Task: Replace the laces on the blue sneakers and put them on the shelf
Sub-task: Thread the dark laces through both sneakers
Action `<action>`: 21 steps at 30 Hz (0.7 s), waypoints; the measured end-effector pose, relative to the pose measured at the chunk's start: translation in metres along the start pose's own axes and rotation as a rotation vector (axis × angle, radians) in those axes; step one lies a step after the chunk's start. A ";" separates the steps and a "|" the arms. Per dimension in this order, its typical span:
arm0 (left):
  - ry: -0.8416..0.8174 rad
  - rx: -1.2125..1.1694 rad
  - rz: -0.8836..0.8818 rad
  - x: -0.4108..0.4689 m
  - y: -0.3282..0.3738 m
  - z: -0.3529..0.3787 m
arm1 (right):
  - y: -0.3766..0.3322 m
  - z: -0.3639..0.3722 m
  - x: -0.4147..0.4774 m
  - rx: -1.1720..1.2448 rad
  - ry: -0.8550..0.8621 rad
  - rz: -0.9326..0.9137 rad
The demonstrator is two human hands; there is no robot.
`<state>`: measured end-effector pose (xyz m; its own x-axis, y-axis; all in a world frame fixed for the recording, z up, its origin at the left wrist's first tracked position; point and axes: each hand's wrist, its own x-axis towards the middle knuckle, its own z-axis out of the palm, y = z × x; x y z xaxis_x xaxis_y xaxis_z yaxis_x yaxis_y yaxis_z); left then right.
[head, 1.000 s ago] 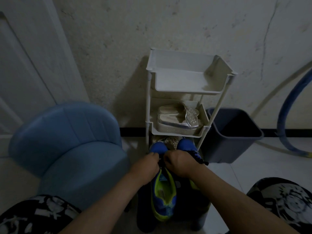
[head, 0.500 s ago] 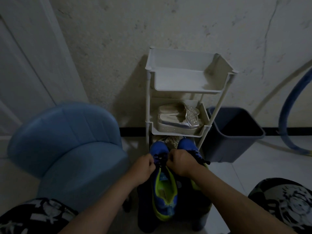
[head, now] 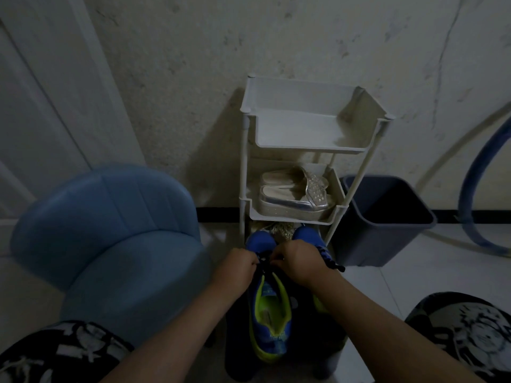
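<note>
Two blue sneakers with lime-green lining stand side by side on a dark stool between my knees, toes toward the wall. The left sneaker (head: 269, 313) shows its open mouth. My right forearm covers most of the right sneaker (head: 308, 235). My left hand (head: 237, 268) and my right hand (head: 297, 262) meet over the left sneaker's lacing, each pinching a dark lace (head: 264, 262). Another dark lace end (head: 336, 266) hangs off the right sneaker. Just beyond the toes stands the white three-tier shelf (head: 309, 145), its top tier bare.
Silver platform sandals (head: 296, 193) fill the shelf's middle tier. A blue padded chair (head: 110, 244) stands at my left. To the shelf's right sits a dark bin (head: 384, 219), with a blue hose (head: 475, 189) against the wall. A white door (head: 41, 106) is at far left.
Both hands have shifted slightly back along the left sneaker's lacing and stay together on the lace. The sneakers have not moved.
</note>
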<state>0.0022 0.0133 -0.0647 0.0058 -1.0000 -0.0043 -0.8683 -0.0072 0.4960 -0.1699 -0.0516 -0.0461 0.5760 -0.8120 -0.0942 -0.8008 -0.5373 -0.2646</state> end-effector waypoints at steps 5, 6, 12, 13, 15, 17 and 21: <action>-0.041 0.099 0.050 0.003 0.008 0.003 | -0.003 0.008 0.006 -0.155 -0.012 -0.074; -0.053 0.102 0.061 0.004 0.009 0.004 | -0.004 0.010 0.008 -0.177 -0.025 -0.086; -0.045 -0.071 0.001 0.003 0.001 0.009 | -0.004 0.009 0.011 -0.152 -0.094 -0.088; -0.034 -0.107 -0.016 0.004 -0.001 0.008 | -0.002 0.005 0.012 -0.136 -0.097 -0.100; -0.018 -0.176 -0.035 0.004 -0.005 0.008 | 0.002 0.000 0.010 -0.079 -0.064 -0.103; 0.004 -0.231 -0.055 0.003 -0.008 0.009 | 0.003 -0.001 0.007 -0.057 -0.028 -0.090; 0.018 -0.310 -0.078 0.002 -0.009 0.011 | 0.001 -0.002 0.006 -0.037 -0.034 -0.082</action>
<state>0.0042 0.0110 -0.0790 0.0774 -0.9963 -0.0386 -0.6722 -0.0807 0.7360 -0.1676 -0.0577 -0.0451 0.6443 -0.7574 -0.1063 -0.7561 -0.6099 -0.2371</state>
